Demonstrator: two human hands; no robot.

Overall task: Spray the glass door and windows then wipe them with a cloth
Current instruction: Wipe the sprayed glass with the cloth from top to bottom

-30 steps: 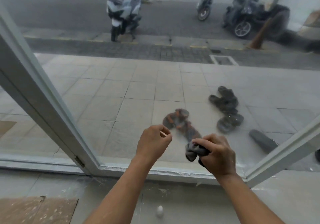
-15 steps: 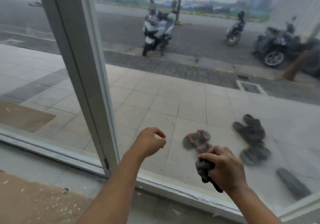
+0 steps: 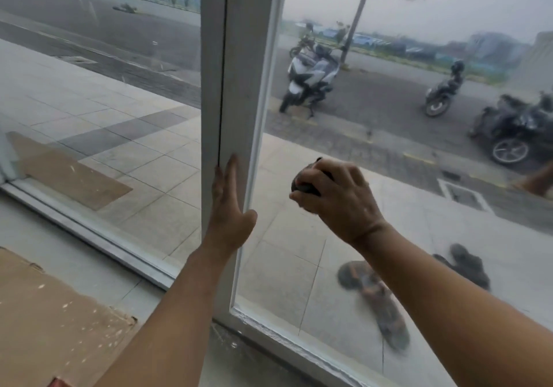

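Glass door pane (image 3: 299,252) fills the right side of the view, standing upright in its white frame, with the fixed window pane (image 3: 104,102) on the left beyond the door stile (image 3: 242,87). The pane faces out toward the tiled pavement and the parked scooter (image 3: 311,81). Its long axis looks vertical, following the stile, which leans a little in this wide-angle view.

The left hand (image 3: 229,207) lies flat on the stile with fingers straight and thumb spread, holding nothing; its fingertips sit right at the seam between the door stile and the neighbouring frame. The right hand (image 3: 335,198) is curled tight round a dark cloth (image 3: 302,183), bunched into a small wad and held at the glass, though actual contact cannot be told.

Risks, as I judge them: a wad that small will probably leave streaks and missed strips on the hazy pane. Hard pressure could swing the door if it is unlatched, nipping the fingertips at the seam. Bare knuckles may smear the glass. No spray bottle is in view
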